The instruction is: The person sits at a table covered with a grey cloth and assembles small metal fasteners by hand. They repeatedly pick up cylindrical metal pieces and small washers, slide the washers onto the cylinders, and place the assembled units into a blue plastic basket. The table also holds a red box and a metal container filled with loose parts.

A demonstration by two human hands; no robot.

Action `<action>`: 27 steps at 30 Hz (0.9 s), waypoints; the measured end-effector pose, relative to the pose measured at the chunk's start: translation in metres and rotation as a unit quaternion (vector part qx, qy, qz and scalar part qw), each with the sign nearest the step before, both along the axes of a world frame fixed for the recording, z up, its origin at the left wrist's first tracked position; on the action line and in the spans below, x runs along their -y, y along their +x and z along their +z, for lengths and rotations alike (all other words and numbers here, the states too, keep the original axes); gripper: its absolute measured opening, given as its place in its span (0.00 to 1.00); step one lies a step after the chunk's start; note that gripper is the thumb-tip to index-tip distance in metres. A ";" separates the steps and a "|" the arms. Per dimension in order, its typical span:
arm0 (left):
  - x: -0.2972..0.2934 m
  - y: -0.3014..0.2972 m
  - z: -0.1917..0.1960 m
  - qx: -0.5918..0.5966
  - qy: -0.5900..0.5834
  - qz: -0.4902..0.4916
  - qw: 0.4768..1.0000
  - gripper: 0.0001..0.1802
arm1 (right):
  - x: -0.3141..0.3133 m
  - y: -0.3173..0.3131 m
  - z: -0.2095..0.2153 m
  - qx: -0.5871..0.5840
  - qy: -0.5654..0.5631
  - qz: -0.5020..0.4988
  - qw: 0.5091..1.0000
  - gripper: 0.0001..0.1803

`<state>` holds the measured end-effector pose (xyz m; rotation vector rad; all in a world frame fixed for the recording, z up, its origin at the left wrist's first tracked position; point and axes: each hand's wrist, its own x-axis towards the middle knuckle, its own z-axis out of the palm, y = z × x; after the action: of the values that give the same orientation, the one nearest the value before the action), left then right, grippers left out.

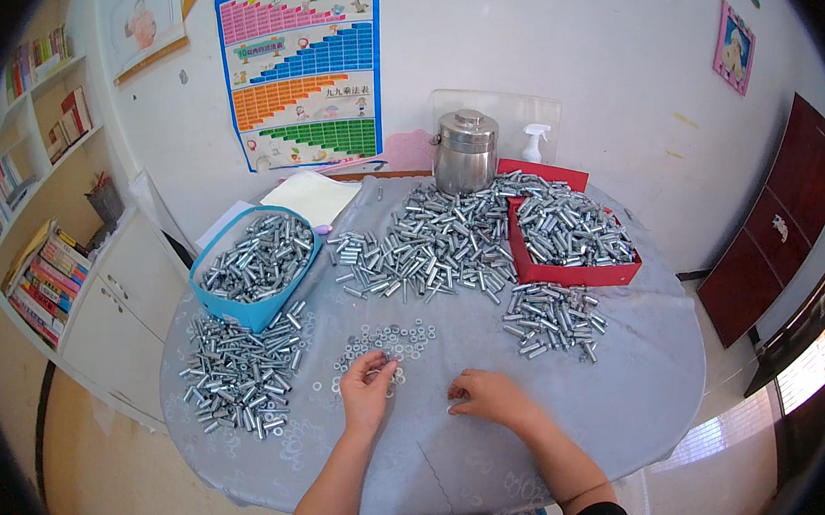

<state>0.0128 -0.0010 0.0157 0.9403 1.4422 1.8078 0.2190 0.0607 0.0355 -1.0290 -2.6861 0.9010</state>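
Note:
My left hand is at the near edge of a scatter of small metal washers. Its thumb and fingers are pinched together around a small metal piece, too small to name. To its right, my right hand hovers low over or rests on the grey tablecloth, fingers curled inward. A tiny pale bit shows under those fingertips, and I cannot make out what it is. Beyond the washers spreads a big heap of short shiny metal cylinders.
A blue basket and a red box, both full of metal cylinders, flank the heap. More cylinders lie in piles at left and right. A steel canister, white spray bottle and papers stand or lie behind.

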 end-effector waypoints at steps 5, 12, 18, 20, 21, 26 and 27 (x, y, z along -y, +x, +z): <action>-0.003 -0.008 -0.007 0.027 0.011 0.004 1.000 0.15 | 0.002 -0.003 -0.007 0.000 0.016 0.015 1.000 0.11; -0.003 -0.013 0.000 0.078 0.028 0.015 0.996 0.16 | 0.010 -0.005 -0.010 0.002 0.042 0.015 0.999 0.09; -0.002 -0.016 -0.002 0.138 0.044 0.003 0.989 0.15 | 0.017 -0.013 0.004 0.018 0.016 -0.012 1.000 0.11; -0.002 -0.018 -0.002 0.156 0.044 0.001 0.987 0.15 | 0.020 -0.014 0.002 0.021 0.011 -0.024 0.999 0.13; -0.002 -0.018 -0.003 0.165 0.044 0.000 0.985 0.15 | 0.020 -0.015 -0.002 0.022 0.012 -0.028 0.999 0.14; -0.002 -0.019 -0.002 0.199 0.027 0.006 0.980 0.15 | 0.020 -0.007 -0.002 -0.046 -0.040 -0.026 0.998 0.17; -0.001 -0.018 0.000 0.205 0.020 0.007 0.978 0.14 | 0.020 -0.005 -0.002 -0.041 -0.037 -0.023 0.998 0.17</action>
<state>-0.0049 0.0005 0.0153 0.5307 1.1579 1.9098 0.2141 0.0410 0.0334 -1.0415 -2.5693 1.0180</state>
